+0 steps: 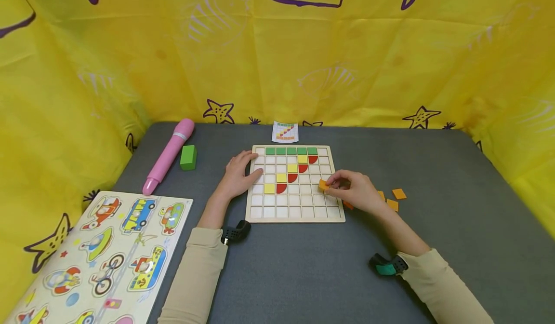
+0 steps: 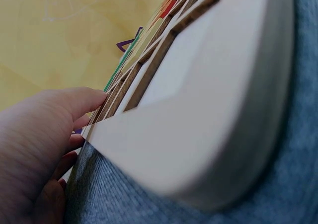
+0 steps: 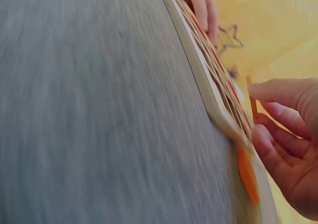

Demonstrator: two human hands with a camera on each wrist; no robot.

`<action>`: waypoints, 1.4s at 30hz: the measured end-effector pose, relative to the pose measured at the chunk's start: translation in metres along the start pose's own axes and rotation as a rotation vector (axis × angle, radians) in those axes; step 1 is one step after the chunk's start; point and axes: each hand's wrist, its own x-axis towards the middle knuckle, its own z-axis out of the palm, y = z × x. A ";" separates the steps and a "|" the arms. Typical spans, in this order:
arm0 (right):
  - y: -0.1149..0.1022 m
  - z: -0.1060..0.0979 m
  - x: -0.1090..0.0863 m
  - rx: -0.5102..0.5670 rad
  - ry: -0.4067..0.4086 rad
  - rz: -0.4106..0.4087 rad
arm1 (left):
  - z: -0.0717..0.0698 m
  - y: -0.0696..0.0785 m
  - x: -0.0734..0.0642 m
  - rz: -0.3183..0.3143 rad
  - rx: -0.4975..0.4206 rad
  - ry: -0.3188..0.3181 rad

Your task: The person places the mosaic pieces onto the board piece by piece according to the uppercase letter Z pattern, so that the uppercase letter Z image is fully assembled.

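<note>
A wooden grid board [image 1: 296, 219] lies on the table, with green squares [image 1: 291, 151] along its top row. Yellow squares [image 1: 281, 177] and red quarter-circle tiles [image 1: 292, 178] run diagonally down to the left. My left hand [image 1: 237, 174] rests at the board's left edge, its thumb on the rim; in the left wrist view the fingers [image 2: 82, 101] touch that edge. Over the right side of the board, my right hand [image 1: 356, 191] pinches an orange square tile [image 1: 323, 185] between thumb and fingers. The right wrist view shows this tile [image 3: 252, 97] held on edge, above the board.
Loose orange tiles [image 1: 399, 194] lie right of the board, some partly behind my right hand. A small pattern card [image 1: 285, 132] lies beyond the board. To the left are a green block [image 1: 188, 157], a pink pen-shaped object [image 1: 168, 156] and a vehicle picture puzzle [image 1: 125, 247].
</note>
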 end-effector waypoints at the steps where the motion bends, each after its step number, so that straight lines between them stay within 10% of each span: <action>1: -0.003 0.003 0.001 0.007 -0.010 -0.010 | 0.000 0.000 0.000 0.001 0.000 0.001; 23: -0.061 0.074 0.030 -0.051 -0.162 -0.361 | 0.000 -0.002 0.002 0.004 0.011 -0.001; 42: -0.065 0.085 0.029 -0.072 -0.178 -0.387 | -0.001 -0.001 0.001 0.000 0.023 -0.003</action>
